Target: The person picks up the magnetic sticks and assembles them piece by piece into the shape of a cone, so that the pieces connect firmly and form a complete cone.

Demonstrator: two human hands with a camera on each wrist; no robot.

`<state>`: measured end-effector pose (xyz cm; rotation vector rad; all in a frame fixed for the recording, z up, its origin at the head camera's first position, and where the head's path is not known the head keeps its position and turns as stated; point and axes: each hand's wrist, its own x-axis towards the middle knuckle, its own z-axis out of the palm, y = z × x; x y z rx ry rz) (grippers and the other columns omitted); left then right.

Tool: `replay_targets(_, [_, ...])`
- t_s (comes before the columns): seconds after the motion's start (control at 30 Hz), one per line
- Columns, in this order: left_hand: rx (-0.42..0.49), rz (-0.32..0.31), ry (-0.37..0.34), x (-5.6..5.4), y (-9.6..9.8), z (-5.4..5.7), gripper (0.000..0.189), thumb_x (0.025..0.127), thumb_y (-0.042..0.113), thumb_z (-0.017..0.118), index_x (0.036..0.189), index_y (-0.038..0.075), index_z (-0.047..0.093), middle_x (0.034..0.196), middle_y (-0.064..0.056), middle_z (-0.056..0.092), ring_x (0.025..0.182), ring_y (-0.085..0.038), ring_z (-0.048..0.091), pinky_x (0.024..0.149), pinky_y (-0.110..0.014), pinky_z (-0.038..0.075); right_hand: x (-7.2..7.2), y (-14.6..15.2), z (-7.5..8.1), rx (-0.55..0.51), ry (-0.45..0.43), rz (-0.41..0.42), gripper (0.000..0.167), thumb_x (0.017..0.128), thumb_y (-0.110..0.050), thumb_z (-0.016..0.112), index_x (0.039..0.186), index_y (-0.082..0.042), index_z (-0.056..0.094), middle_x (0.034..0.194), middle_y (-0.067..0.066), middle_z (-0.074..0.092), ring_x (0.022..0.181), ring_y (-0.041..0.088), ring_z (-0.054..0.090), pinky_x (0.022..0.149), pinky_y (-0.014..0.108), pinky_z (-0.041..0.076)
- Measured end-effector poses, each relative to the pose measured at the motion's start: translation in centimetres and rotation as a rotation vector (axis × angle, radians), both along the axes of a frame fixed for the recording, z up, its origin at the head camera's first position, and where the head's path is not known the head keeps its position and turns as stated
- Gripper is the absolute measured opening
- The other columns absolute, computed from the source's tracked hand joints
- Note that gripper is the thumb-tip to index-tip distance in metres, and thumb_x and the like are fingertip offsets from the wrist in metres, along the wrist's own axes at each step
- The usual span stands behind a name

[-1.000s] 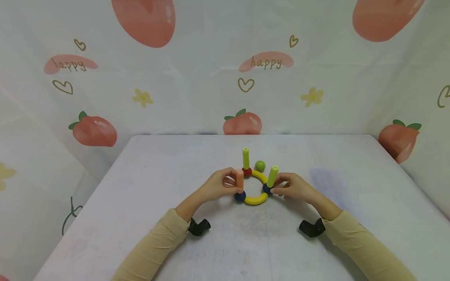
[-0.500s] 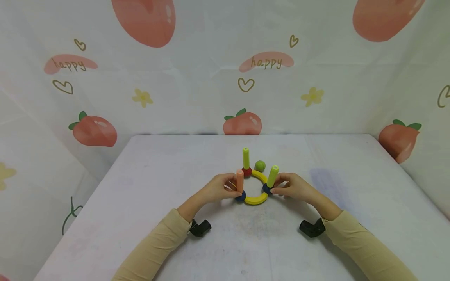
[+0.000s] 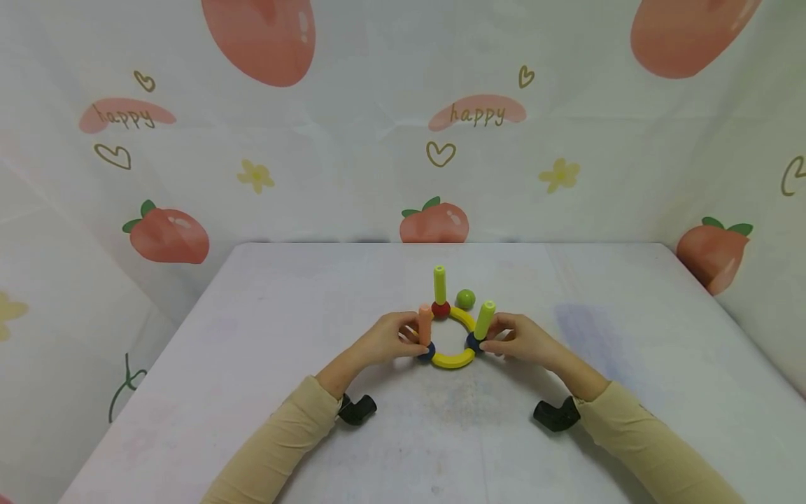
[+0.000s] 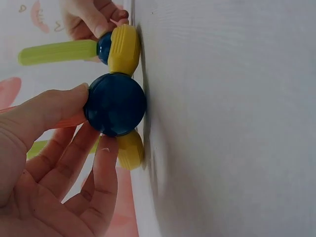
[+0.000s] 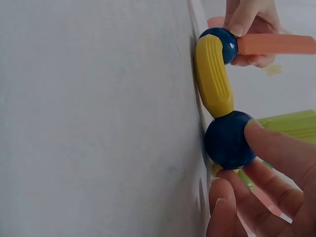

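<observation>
On the table lies a ring of curved yellow rods [image 3: 453,361] joined by balls. My left hand [image 3: 385,341] pinches the dark blue ball [image 4: 116,104] at the ring's near left, from which an orange rod [image 3: 425,324] stands up. At the right side, my right hand [image 3: 521,339] holds another dark blue ball [image 5: 229,140] between thumb and fingers. A yellow-green rod [image 3: 484,320] rises from that ball, leaning slightly right. The far red ball [image 3: 441,309] carries an upright yellow-green rod [image 3: 439,285]; neither hand touches it. Fingers partly hide the ring's left side.
A loose green ball [image 3: 466,299] sits just behind the ring. Black curved wrist pieces [image 3: 357,410] show by both sleeves. The white table [image 3: 302,294] ends at a patterned cloth backdrop [image 3: 352,140].
The ring with its rods has shifted slightly left, and both hands have moved with it. Earlier, the left hand's fingers came down from higher on the orange rod toward the blue ball.
</observation>
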<state>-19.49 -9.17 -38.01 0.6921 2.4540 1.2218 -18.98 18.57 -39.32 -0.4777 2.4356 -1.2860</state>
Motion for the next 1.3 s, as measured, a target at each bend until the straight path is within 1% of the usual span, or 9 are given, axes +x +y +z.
replay_targets(0.2, [0.015, 0.023, 0.0, -0.3, -0.7, -0.1, 0.029, 0.079, 0.011, 0.073, 0.105, 0.003, 0.061, 0.101, -0.014, 0.065, 0.086, -0.017, 0.064, 0.075, -0.024, 0.054, 0.3, -0.8, 0.1, -0.02, 0.009, 0.018, 0.027, 0.087, -0.018, 0.066, 0.104, 0.0, 0.056, 0.099, 0.017, 0.06, 0.073, 0.018, 0.062, 0.058, 0.028, 0.052])
replay_targets(0.3, [0.029, 0.038, 0.013, -0.5, -1.1, -0.2, 0.028, 0.078, 0.01, 0.073, 0.102, 0.002, 0.061, 0.099, -0.015, 0.065, 0.085, -0.017, 0.064, 0.075, -0.024, 0.054, 0.4, -1.2, 0.1, -0.023, 0.017, 0.033, 0.027, 0.088, -0.016, 0.064, 0.106, 0.001, 0.056, 0.1, 0.019, 0.061, 0.073, 0.018, 0.063, 0.058, 0.028, 0.052])
replay_targets(0.5, [0.04, 0.086, 0.019, -0.8, -1.9, -0.5, 0.028, 0.078, 0.01, 0.074, 0.101, 0.001, 0.062, 0.097, -0.015, 0.066, 0.083, -0.017, 0.063, 0.075, -0.024, 0.054, 0.6, -1.7, 0.1, -0.014, 0.031, 0.073, 0.027, 0.089, -0.014, 0.062, 0.11, 0.003, 0.056, 0.102, 0.022, 0.062, 0.074, 0.019, 0.065, 0.058, 0.028, 0.053])
replay_targets(0.7, [-0.003, 0.137, 0.001, -1.1, -2.7, -0.5, 0.029, 0.078, 0.012, 0.074, 0.103, 0.001, 0.063, 0.098, -0.015, 0.066, 0.084, -0.017, 0.063, 0.075, -0.026, 0.054, 0.7, -2.4, 0.0, -0.002, 0.025, 0.106, 0.03, 0.089, -0.015, 0.062, 0.113, 0.002, 0.056, 0.105, 0.022, 0.063, 0.074, 0.017, 0.064, 0.059, 0.026, 0.053])
replay_targets(0.83, [-0.03, 0.156, -0.015, -1.1, -2.9, -0.2, 0.026, 0.079, 0.013, 0.073, 0.1, 0.002, 0.064, 0.098, -0.014, 0.066, 0.084, -0.017, 0.063, 0.075, -0.026, 0.053, 1.0, -2.8, 0.1, -0.017, 0.027, 0.131, 0.03, 0.089, -0.015, 0.062, 0.114, 0.002, 0.057, 0.105, 0.022, 0.063, 0.075, 0.017, 0.064, 0.059, 0.026, 0.053])
replay_targets(1.0, [-0.059, 0.177, -0.043, -1.1, -3.2, 0.3, 0.023, 0.079, 0.012, 0.072, 0.098, 0.002, 0.065, 0.097, -0.013, 0.066, 0.083, -0.017, 0.063, 0.071, -0.024, 0.051, 1.1, -3.2, 0.2, -0.028, 0.035, 0.167, 0.028, 0.089, -0.012, 0.061, 0.113, 0.002, 0.058, 0.104, 0.021, 0.064, 0.076, 0.016, 0.064, 0.06, 0.026, 0.053])
replay_targets(1.07, [-0.069, 0.179, -0.041, -1.2, -3.4, 0.3, 0.022, 0.079, 0.012, 0.071, 0.098, 0.001, 0.065, 0.096, -0.013, 0.067, 0.083, -0.017, 0.063, 0.069, -0.024, 0.049, 0.9, -3.2, 0.2, -0.018, 0.042, 0.175, 0.026, 0.089, -0.011, 0.06, 0.113, 0.001, 0.058, 0.103, 0.02, 0.065, 0.076, 0.015, 0.064, 0.06, 0.025, 0.053])
replay_targets(1.2, [-0.087, 0.184, -0.031, -1.4, -3.9, 0.3, 0.022, 0.08, 0.013, 0.071, 0.098, 0.002, 0.066, 0.097, -0.013, 0.067, 0.084, -0.017, 0.063, 0.067, -0.023, 0.047, 0.3, -3.1, 0.2, 0.007, 0.07, 0.155, 0.024, 0.09, -0.01, 0.059, 0.112, 0.0, 0.059, 0.102, 0.018, 0.064, 0.075, 0.015, 0.063, 0.061, 0.025, 0.052])
replay_targets(1.3, [-0.1, 0.194, -0.028, -1.7, -4.3, 0.2, 0.023, 0.08, 0.013, 0.071, 0.099, 0.003, 0.066, 0.098, -0.013, 0.067, 0.086, -0.018, 0.063, 0.068, -0.023, 0.047, -0.4, -2.8, 0.3, 0.03, 0.112, 0.102, 0.023, 0.089, -0.01, 0.06, 0.11, 0.001, 0.06, 0.1, 0.016, 0.065, 0.073, 0.016, 0.063, 0.062, 0.024, 0.051])
